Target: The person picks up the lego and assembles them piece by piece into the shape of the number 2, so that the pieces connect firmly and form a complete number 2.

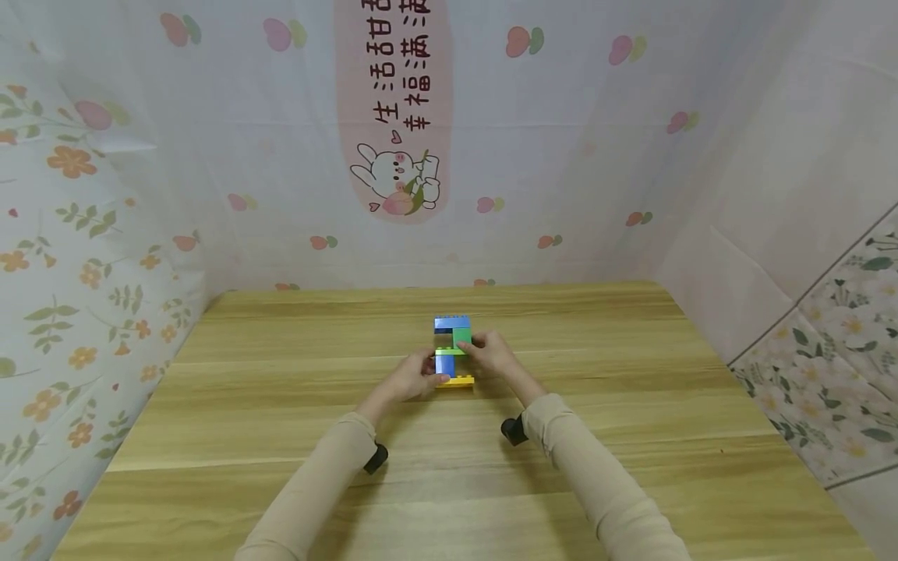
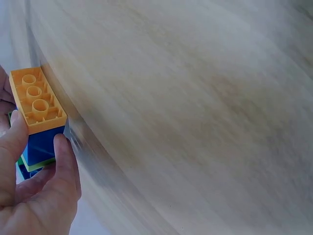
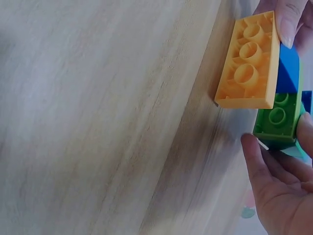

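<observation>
A toy-brick build in an S-like shape is held between both hands, with its hollow underside facing both wrist cameras. A yellow brick [image 2: 38, 100] is at one end, then a blue brick [image 1: 445, 366], a thin light-green brick [image 1: 445, 352], a green brick [image 1: 461, 336] and a second blue brick [image 1: 451, 322] at the far end. My left hand [image 1: 412, 375] pinches the blue brick beside the yellow one, thumb on one side and fingers on the other. The right hand [image 1: 494, 352] grips the green brick from the right. Parts of the far bricks are hidden behind the fingers.
A wooden table [image 1: 449, 483] spreads beneath the hands. Patterned cloth [image 1: 561, 156] hangs behind it, with more at the left and right. Black wrist devices [image 1: 514, 430] sit by both sleeves.
</observation>
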`<state>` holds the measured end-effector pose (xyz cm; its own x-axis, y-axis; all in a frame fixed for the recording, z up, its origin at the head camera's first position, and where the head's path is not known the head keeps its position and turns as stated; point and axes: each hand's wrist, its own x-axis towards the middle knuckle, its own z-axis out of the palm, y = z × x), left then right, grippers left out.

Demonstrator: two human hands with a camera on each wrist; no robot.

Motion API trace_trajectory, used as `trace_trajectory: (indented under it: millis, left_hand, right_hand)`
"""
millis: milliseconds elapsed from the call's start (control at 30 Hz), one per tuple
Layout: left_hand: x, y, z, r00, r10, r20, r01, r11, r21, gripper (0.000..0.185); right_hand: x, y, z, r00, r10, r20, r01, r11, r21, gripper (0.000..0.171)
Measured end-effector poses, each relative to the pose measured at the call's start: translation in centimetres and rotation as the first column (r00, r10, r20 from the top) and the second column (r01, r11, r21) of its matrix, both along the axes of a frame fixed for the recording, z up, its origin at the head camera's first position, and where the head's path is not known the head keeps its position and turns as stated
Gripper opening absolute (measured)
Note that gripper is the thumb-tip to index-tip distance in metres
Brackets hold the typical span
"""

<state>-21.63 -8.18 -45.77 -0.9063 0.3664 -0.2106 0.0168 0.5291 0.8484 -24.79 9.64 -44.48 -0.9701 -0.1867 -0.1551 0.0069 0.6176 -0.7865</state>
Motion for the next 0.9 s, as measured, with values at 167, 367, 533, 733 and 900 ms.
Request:
trace_trajectory:
  millis: [167,367,533,733,900]
  left_hand:
    - [-0.01,0.17,0.17,0.999,-0.006,0.031,0.006,1.0,0.009,0.057]
    - [0.05,0.32,0.03,0.998,0.002,0.067,-0.006,0.999,0.049,0.058]
    - [0.05,0.35,0.07,0.998,0.005,0.061,-0.008,0.998,0.055,0.053]
    - [-0.04,0.36,0.01,0.998,0.013,0.065,-0.017,0.998,0.061,0.049]
    - [0.12,0.1,0.07,0.996,0.027,0.09,-0.032,0.998,0.056,0.054]
  right_hand:
    - [0.18,0.05,-0.16,1.0,-0.025,-0.014,0.025,1.0,0.004,0.035]
    - [0.37,0.08,-0.42,0.999,-0.053,-0.009,0.053,0.999,0.003,0.036]
    - [0.47,-0.02,-0.34,0.997,-0.073,-0.007,0.073,0.997,-0.005,0.032]
    - [0.48,-0.26,-0.4,0.994,-0.101,-0.033,0.101,0.995,-0.006,0.027]
    - [0.37,-0.56,-0.74,0.991,-0.122,-0.049,0.122,0.993,-0.002,0.027]
